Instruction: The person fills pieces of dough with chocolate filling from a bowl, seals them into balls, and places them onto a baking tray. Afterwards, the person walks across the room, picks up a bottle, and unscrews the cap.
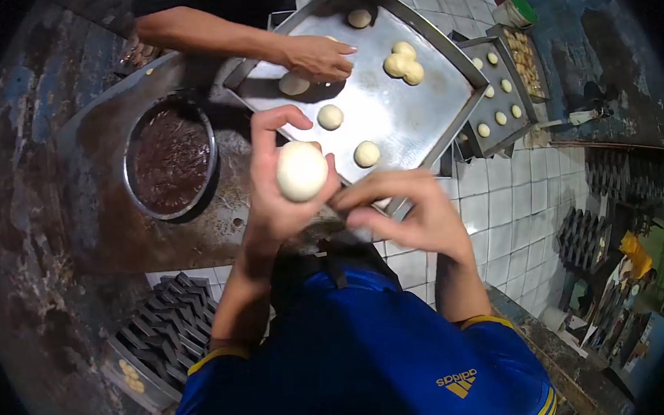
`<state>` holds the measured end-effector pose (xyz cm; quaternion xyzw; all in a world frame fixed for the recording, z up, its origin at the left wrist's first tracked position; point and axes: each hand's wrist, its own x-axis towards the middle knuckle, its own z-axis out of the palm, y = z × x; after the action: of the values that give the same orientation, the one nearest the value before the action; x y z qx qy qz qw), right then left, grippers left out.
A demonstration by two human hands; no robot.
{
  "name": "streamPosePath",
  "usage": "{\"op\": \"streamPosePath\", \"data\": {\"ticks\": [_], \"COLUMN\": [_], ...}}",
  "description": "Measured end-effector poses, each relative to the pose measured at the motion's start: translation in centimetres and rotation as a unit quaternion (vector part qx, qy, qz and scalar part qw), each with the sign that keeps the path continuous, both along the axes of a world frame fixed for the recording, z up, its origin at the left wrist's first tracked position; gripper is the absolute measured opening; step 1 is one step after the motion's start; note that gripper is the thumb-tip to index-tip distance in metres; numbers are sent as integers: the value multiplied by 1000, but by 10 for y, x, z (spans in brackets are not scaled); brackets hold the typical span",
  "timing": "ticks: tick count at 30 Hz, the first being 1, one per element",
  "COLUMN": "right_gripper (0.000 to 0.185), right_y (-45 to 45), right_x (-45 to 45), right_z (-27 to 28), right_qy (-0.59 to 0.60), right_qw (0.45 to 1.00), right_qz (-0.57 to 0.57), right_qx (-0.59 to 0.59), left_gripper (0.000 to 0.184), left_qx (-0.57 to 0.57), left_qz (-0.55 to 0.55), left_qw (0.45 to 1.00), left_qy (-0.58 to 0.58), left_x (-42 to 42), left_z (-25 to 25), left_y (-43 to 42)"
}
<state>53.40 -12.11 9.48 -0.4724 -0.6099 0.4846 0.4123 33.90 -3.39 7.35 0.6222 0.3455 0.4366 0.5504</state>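
- Fingers (277,119) of the left hand (269,200) curl around a pale dough ball (302,170), one arched clear of it
- Right hand (420,213) hangs close by, blurred, fingers (403,182) loosely bent, thumb (380,226) apart; whether it touches the left, I can't tell
- Beyond them, a metal tray (447,101) carries more dough balls (367,154), three clumped together
- Over that tray reaches a co-worker's hand (319,58)
- Off left, a round pan (127,173) of dark brown stuff (169,156) sits on the table (219,233)
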Motion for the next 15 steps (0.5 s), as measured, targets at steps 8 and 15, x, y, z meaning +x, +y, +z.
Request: {"op": "streamPosePath", "data": {"ticks": [8, 15], "right_gripper": [50, 39], "right_y": [6, 42], "right_x": [57, 137], "right_z": [-24, -97], "right_qy": [-81, -230], "right_qw": [985, 951], "right_qz": [-142, -204], "right_qx": [-56, -42], "left_gripper": [60, 113], "left_qx": [53, 48], "left_qz": [-178, -190], "left_qw": [977, 960], "left_qy": [101, 198], "left_x": [99, 117], "left_z": [-87, -92], "left_y": [7, 35]}}
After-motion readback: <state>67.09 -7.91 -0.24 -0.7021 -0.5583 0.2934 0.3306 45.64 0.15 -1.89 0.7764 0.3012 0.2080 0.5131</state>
